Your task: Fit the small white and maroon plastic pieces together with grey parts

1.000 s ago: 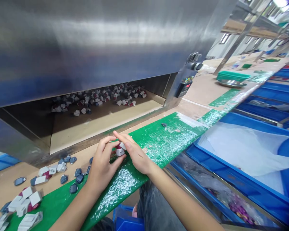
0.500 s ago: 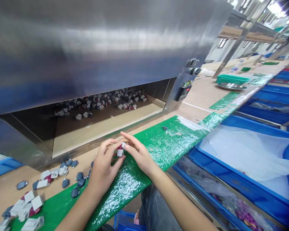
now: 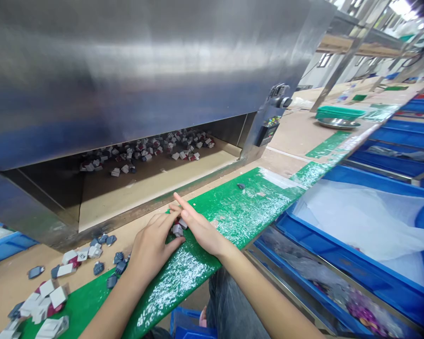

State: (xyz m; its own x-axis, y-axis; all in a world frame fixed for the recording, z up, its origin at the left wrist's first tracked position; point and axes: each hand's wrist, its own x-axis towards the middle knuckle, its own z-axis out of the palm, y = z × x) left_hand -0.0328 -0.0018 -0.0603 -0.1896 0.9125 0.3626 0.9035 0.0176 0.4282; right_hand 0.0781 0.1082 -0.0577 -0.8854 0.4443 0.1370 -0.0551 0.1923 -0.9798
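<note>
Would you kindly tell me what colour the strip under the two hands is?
Green, with a glossy film, as the head view shows: the strip lies beneath both hands.

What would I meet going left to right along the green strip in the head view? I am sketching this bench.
Pile of white and grey parts → left hand → small part → right hand → lone grey piece → blue bin.

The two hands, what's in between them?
In the head view, a small white and dark red piece sits pinched between the left hand and right hand, over the green strip.
</note>
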